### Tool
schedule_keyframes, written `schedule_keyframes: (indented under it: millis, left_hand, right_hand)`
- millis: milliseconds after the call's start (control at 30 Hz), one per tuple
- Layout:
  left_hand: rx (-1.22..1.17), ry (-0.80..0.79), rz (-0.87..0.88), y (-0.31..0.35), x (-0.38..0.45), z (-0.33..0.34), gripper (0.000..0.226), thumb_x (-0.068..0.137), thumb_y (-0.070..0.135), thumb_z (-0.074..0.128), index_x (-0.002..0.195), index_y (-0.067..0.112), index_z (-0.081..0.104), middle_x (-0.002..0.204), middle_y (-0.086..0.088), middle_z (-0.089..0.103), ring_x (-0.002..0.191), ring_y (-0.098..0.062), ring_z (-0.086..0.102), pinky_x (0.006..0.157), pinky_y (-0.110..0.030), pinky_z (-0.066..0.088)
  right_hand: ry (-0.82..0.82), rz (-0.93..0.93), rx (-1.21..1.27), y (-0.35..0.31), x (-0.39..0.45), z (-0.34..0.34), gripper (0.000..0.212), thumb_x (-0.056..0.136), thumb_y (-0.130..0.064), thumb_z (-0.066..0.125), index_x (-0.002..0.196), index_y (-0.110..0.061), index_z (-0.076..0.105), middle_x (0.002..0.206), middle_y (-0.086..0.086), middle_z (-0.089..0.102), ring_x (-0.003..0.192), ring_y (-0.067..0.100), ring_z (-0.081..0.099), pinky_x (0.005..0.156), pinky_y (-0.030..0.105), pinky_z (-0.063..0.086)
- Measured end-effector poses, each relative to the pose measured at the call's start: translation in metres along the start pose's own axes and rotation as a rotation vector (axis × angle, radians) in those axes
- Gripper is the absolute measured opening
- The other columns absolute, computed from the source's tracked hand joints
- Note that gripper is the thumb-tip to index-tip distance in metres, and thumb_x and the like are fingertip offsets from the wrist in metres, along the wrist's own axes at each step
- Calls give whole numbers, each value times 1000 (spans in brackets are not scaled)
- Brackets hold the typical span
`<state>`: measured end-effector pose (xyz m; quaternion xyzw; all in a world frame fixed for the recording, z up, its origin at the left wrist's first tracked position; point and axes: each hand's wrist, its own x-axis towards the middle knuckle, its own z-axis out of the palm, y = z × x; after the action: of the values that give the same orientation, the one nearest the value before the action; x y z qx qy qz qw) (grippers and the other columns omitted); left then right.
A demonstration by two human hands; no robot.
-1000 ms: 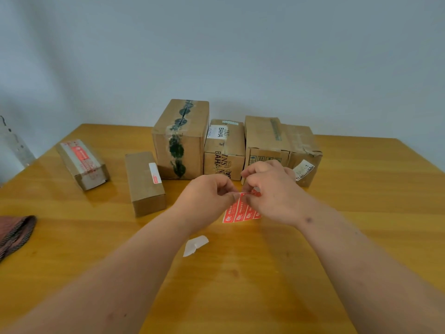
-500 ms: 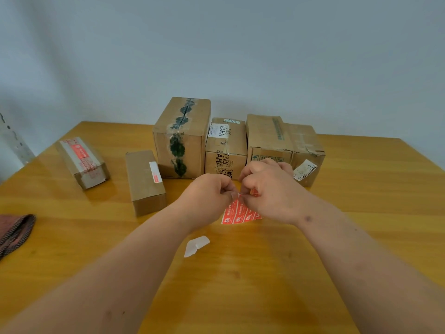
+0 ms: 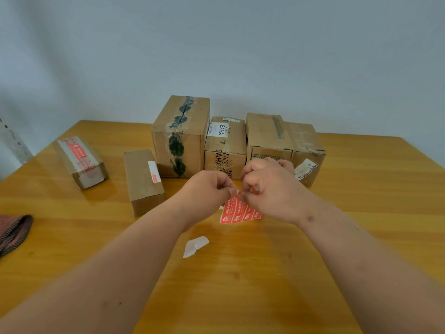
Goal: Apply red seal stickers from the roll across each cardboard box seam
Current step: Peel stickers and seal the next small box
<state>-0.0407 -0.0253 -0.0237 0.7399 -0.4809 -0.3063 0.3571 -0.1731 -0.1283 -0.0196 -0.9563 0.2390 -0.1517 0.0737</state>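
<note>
The sticker strip (image 3: pixel 237 210), red with white print, hangs above the wooden surface (image 3: pixel 265 273) between the two hands, in front of the row of boxes. The left hand (image 3: pixel 204 191) has its fingers curled in tight, and its grip pinches the top edge of the strip between thumb and forefinger. The right hand (image 3: pixel 272 189) is curled the same way just beside it, fingertips almost touching those of the left, pinching a small red corner at the top of the strip; whether that corner is a sticker lifting off its backing cannot be told. Both grips are closed down to a narrow pinch, with no open gap showing. Behind the hands stand four boxes: a tall box (image 3: pixel 180 138) with dark green marks down its tape, a box with black lettering (image 3: pixel 225 145), a plain taped box (image 3: pixel 267 136) and a dented box (image 3: pixel 307 150) with a white label on its front. To the left a small box (image 3: pixel 142 179) lies with a white and red label on its top, and farther left a long box (image 3: pixel 80 162) carries red stickers along its top. A scrap of white paper (image 3: pixel 195 245) lies on the surface near the left forearm, and a dark reddish cloth (image 3: pixel 13 233) rests at the left edge.
</note>
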Motion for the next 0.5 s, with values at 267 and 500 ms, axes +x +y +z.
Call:
schedule_keyframes:
  millis: [267,500]
  left_hand:
    - [-132,72,31,-4,2,-1,12,94,30,60,94,24,70,87,2,72,86,-14,68,77,-26,56]
    - [-122,28,-13,-6,4,-1,19,93,30,61,84,17,70,84,-2,74,87,-18,69,80,-30,55]
  right_hand:
    - [-96,88,5,3,9,-3,14,80,-41,69,83,-28,73,104,-17,58,112,13,41,101,44,23]
    - [-124,90,3,5,10,-1,22,79,-46,69,81,-25,74,107,-17,59,112,13,41,99,42,23]
